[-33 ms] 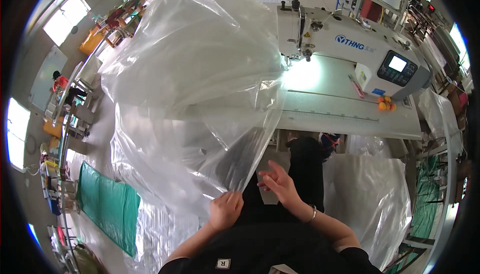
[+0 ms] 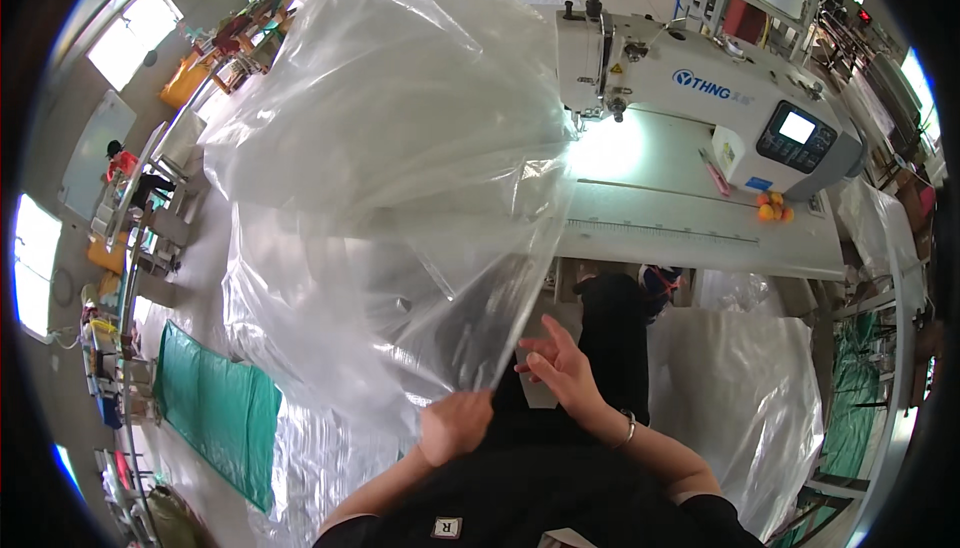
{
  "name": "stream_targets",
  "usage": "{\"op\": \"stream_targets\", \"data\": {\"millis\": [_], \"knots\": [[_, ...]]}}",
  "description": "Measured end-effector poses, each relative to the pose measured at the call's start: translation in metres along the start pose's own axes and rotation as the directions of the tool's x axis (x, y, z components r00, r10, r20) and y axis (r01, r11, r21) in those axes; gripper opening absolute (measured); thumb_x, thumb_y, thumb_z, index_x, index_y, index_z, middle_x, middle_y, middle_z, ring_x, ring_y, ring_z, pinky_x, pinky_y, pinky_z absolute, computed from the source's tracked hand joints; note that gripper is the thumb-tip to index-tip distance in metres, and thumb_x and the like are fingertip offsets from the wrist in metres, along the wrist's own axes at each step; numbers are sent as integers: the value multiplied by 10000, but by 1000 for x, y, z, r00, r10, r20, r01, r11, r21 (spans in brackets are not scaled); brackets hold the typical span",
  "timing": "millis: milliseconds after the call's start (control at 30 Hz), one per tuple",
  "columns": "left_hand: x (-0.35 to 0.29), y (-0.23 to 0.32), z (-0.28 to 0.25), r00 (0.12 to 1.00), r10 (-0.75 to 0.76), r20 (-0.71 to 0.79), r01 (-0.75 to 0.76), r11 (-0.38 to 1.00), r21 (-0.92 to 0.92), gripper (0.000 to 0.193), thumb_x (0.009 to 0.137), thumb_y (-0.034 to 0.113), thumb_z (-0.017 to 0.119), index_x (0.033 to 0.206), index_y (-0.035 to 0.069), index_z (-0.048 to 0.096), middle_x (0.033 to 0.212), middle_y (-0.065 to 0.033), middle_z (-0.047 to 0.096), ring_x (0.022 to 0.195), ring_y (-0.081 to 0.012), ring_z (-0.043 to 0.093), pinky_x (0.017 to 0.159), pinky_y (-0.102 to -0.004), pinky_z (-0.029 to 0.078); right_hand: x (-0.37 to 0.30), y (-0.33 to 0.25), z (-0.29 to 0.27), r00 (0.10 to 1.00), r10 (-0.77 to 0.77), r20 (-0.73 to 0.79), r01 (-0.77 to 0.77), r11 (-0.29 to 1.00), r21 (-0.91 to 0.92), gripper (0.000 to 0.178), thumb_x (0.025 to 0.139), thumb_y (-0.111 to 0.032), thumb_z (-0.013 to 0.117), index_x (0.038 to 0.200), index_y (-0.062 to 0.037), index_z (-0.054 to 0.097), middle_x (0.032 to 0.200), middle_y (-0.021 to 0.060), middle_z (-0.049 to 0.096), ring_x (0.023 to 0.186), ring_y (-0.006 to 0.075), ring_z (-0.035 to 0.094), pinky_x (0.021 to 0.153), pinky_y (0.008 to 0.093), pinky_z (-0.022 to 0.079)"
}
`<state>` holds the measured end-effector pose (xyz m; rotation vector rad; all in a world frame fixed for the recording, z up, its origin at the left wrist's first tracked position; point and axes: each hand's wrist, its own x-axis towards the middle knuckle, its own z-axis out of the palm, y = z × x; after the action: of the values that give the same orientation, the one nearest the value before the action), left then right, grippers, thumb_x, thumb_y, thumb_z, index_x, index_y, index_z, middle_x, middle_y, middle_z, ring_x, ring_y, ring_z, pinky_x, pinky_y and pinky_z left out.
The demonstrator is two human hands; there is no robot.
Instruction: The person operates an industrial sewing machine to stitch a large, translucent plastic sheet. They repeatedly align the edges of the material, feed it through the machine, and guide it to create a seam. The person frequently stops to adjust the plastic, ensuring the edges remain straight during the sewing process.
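A large sheet of clear plastic film billows over the left part of the sewing machine table and hangs down to my lap. My left hand is closed on the lower corner of the film, drawing its right edge into a taut slanting line. Beside that edge, my right hand is held in the air with its fingers apart and nothing in it; a bracelet circles the wrist. The white sewing machine stands beyond, its lamp lit. The film's far edge lies beside the needle area; whether it is under the presser foot I cannot tell.
Pink-handled snips and small orange balls lie on the machine table. More clear film hangs at my right. A green sheet lies on the floor at left. A person in red is far left.
My left hand has turned over slightly and shifted a little to the right with the film's corner. The film's edge has swung slightly right. My right hand has barely moved.
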<state>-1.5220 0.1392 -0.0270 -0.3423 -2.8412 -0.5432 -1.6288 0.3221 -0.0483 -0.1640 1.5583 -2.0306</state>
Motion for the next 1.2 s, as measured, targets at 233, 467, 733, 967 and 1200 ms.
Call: {"op": "stream_targets", "data": {"millis": [233, 467, 733, 967, 1200], "knots": [[40, -3, -14, 885, 461, 57, -353, 747, -563, 207, 748, 78, 653, 953, 99, 639, 711, -46, 598, 584, -241, 612, 480, -350, 479, 8, 8, 9, 998, -57, -39, 51, 989, -137, 529, 904, 0, 493, 1394, 7, 297, 996, 146, 669, 716, 175, 686, 633, 266, 538], [112, -77, -32, 971, 105, -215, -13, 919, 393, 436, 746, 47, 639, 1173, 106, 574, 1190, -83, 548, 1144, -278, 509, 905, -455, 411, -7, 14, 1, 998, 62, -11, -61, 996, 65, 381, 960, -26, 419, 1328, 16, 327, 979, 163, 660, 729, 212, 695, 616, 273, 542], [130, -32, -49, 944, 288, -158, -293, 956, -5, 95, 760, 29, 665, 845, 62, 636, 872, -49, 616, 792, -250, 606, 648, -357, 484, -8, 25, -5, 998, 62, 4, -62, 990, 127, 187, 1003, -109, 433, 1130, 18, 486, 917, 137, 666, 725, 202, 686, 650, 280, 555], [122, 26, -7, 994, -107, 31, 107, 830, -548, 44, 832, 30, 636, 860, -4, 634, 760, -121, 616, 664, -282, 594, 580, -339, 469, -20, 7, 0, 973, -227, -24, 224, 970, -93, 174, 981, -139, 507, 976, 31, 544, 780, 107, 646, 683, 167, 662, 615, 291, 530], [103, 26, 20, 941, -305, 144, 309, 610, -730, 95, 866, 46, 648, 892, -44, 628, 762, -85, 629, 665, -97, 566, 594, -257, 465, -19, -4, -5, 872, -477, 111, 428, 632, -646, 132, 882, -116, 616, 882, -3, 548, 707, 180, 615, 622, 345, 628, 535, 396, 490]]}}
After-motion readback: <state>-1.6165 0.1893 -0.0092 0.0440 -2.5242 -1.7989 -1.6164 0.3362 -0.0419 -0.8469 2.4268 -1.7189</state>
